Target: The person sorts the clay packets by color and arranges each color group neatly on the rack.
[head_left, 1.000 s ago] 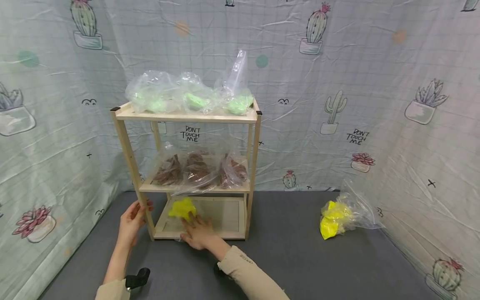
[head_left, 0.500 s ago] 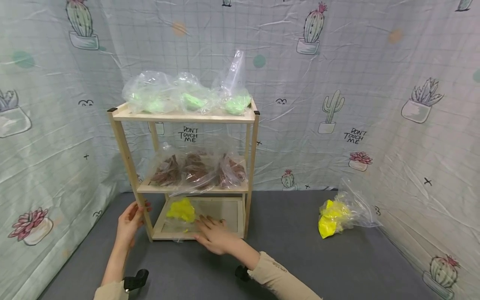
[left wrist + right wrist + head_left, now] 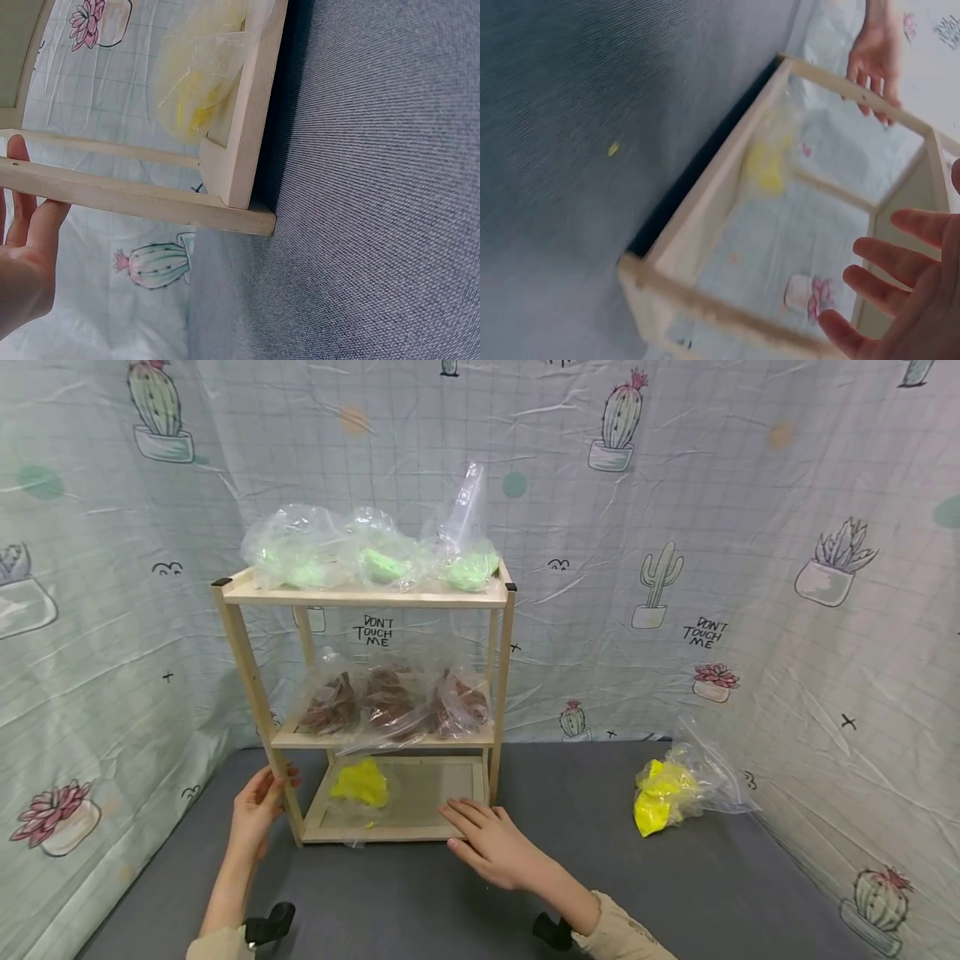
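My left hand [image 3: 257,814] holds the front left post [image 3: 112,196] of a three-tier wooden shelf [image 3: 367,597], fingers and thumb round it. My right hand [image 3: 495,845] is at the front right of the bottom tier, its fingers extended and nothing in them. On the bottom tier's left side lies a clear plastic bag with a bright yellow lump [image 3: 362,782] inside. Several clear bags with brown contents [image 3: 390,697] stand on the middle tier. Clear bags with pale green contents [image 3: 386,566] sit along the top tier.
Another clear bag with a yellow lump [image 3: 663,795] lies on the dark grey tabletop [image 3: 570,827], right of the shelf. A small yellow fleck [image 3: 613,148] shows on the tabletop in the right wrist view. A cactus-print curtain [image 3: 600,668] surrounds the back and sides.
My right hand has moved away from the yellow bag on the bottom tier, rightward to the shelf's front right. The bag stays on the left. My left hand keeps its hold on the post.
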Tool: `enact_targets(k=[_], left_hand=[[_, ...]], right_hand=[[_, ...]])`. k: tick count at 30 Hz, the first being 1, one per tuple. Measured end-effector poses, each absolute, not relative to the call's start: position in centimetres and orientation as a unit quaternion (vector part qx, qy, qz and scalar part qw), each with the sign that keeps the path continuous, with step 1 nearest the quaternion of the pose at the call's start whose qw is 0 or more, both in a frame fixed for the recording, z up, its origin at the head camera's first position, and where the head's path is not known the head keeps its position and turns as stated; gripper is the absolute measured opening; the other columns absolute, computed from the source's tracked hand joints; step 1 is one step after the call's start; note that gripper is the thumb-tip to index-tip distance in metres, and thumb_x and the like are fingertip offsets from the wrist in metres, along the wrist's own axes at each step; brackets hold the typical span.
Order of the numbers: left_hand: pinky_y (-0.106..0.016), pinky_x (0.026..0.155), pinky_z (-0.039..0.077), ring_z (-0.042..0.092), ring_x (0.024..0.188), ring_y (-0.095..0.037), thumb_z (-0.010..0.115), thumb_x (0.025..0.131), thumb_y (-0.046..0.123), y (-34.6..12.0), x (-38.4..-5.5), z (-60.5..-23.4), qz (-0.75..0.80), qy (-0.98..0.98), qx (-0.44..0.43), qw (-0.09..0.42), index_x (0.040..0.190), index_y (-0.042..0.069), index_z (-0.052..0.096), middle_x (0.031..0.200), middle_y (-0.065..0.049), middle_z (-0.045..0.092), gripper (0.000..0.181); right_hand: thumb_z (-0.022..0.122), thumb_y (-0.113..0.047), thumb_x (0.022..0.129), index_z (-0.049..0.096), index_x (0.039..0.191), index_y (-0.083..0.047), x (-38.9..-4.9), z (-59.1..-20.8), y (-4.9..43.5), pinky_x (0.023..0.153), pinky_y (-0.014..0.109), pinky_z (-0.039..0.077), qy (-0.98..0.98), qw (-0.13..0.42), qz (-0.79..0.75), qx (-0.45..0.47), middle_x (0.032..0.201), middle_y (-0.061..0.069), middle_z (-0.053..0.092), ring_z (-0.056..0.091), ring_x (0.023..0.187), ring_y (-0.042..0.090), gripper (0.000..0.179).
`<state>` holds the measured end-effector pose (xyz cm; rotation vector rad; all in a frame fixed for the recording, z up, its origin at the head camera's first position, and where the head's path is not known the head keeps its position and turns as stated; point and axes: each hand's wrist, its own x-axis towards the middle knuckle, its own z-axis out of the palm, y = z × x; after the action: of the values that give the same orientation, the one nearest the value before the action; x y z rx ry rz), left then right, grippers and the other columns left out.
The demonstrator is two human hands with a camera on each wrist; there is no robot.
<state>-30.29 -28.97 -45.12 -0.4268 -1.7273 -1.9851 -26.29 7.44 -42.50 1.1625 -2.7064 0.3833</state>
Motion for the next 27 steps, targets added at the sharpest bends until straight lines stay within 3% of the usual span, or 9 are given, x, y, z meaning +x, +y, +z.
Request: enact_targets(k=[5, 14, 22, 27], left_hand=[[-0.016, 0.067, 0.048, 0.061, 0.089, 0.003, 0.042, 0.093, 0.007, -28.8, -30.3, -45.0, -0.719, -0.638, -0.142, 0.235, 0.119, 0.005, 0.053, 0.099, 0.017, 0.064, 0.028], [-0.016, 0.067, 0.048, 0.061, 0.089, 0.004, 0.042, 0.093, 0.009, -29.0, -30.3, -45.0, -0.717, -0.641, -0.137, 0.235, 0.121, 0.0, 0.049, 0.099, 0.017, 0.063, 0.03], [-0.015, 0.067, 0.048, 0.061, 0.089, 0.004, 0.042, 0.093, 0.009, -29.1, -30.2, -45.1, -0.717, -0.643, -0.133, 0.233, 0.122, -0.002, 0.048, 0.098, 0.018, 0.064, 0.031], [-0.016, 0.068, 0.048, 0.061, 0.089, 0.003, 0.041, 0.093, 0.009, -29.0, -30.2, -45.1, -0.718, -0.641, -0.139, 0.233, 0.121, 0.001, 0.05, 0.098, 0.017, 0.064, 0.03]], right_hand=[[0.03, -0.041, 0.097, 0.03, 0.139, -0.024, -25.7, -42.3, 10.7, 0.093, 0.044, 0.032, -0.906, 0.129, 0.158, 0.37, 0.143, -0.001, 0.034, 0.031, 0.131, 0.019, 0.046], [0.057, -0.024, 0.087, 0.049, 0.127, -0.023, -25.8, -43.2, 17.7, 0.084, 0.039, 0.037, -0.888, 0.278, 0.152, 0.332, 0.128, -0.003, 0.051, 0.046, 0.117, 0.016, 0.041], [0.062, -0.023, 0.084, 0.057, 0.118, -0.016, -27.0, -44.4, 23.3, 0.073, 0.044, 0.037, -0.879, 0.359, 0.131, 0.286, 0.116, 0.005, 0.058, 0.05, 0.106, 0.021, 0.035], [0.067, -0.016, 0.075, 0.059, 0.112, -0.011, -27.8, -45.0, 26.5, 0.074, 0.051, 0.033, -0.886, 0.388, 0.081, 0.239, 0.114, 0.014, 0.057, 0.048, 0.104, 0.029, 0.038]])
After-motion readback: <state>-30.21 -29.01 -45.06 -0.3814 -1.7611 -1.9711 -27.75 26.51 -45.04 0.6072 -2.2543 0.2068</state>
